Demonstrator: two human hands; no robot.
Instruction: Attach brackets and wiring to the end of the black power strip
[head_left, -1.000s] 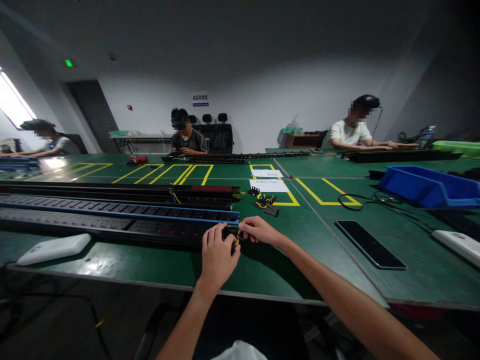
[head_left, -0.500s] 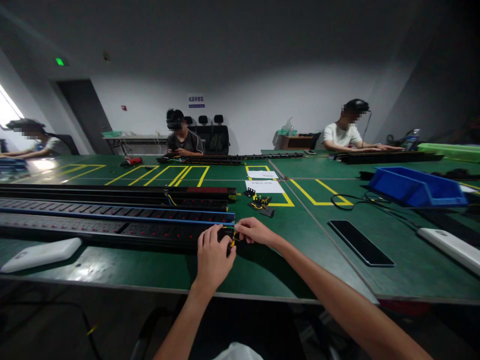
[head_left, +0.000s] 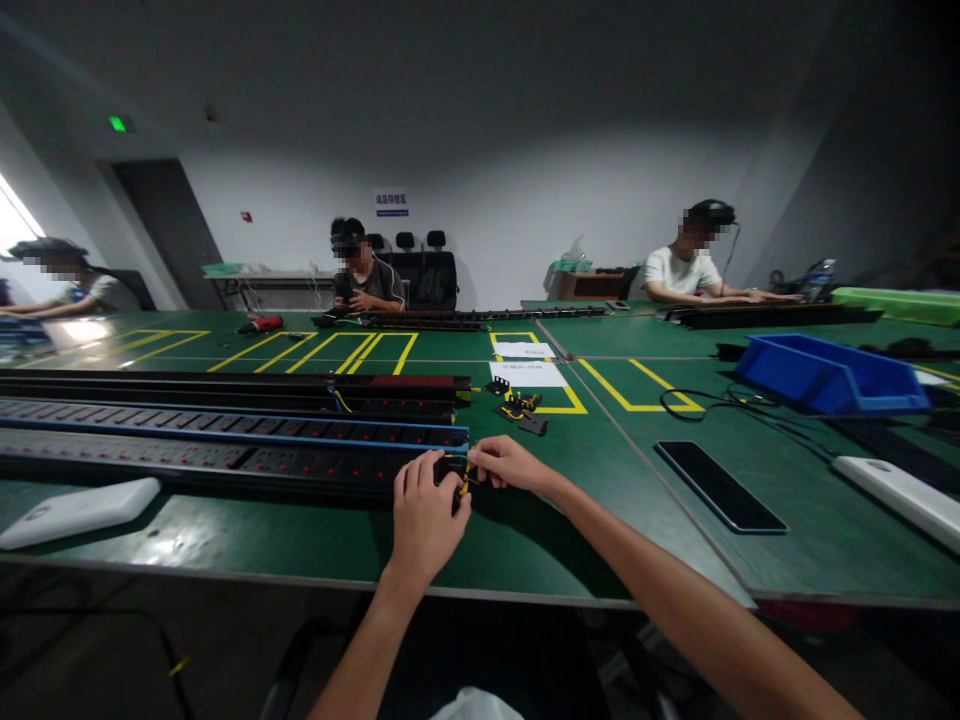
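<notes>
A long black power strip point(head_left: 300, 460) with a row of sockets and small red marks runs in from the left. My left hand point(head_left: 427, 510) is closed over its right end, thumb and fingers around a black part point(head_left: 452, 468) there. Green and yellow wires come out of that end. Just to the right, my right hand point(head_left: 510, 463) pinches a thin wire point(head_left: 470, 462) between thumb and fingertips. How far the wire reaches into the end is hidden by my fingers. Behind lies a second strip with blue edges point(head_left: 360, 428).
Beyond the strips lie small black end parts with yellow wires point(head_left: 521, 408) and paper sheets point(head_left: 529, 374). To the right are a phone point(head_left: 720, 486), a blue bin point(head_left: 832, 375), and a white power bank point(head_left: 900, 495). Another white device point(head_left: 82, 513) lies front left. Several people sit around the table.
The view has shifted very slightly. Both hands stay at the strip's end in nearly the same pose, with the right fingers still pinching the wire.
</notes>
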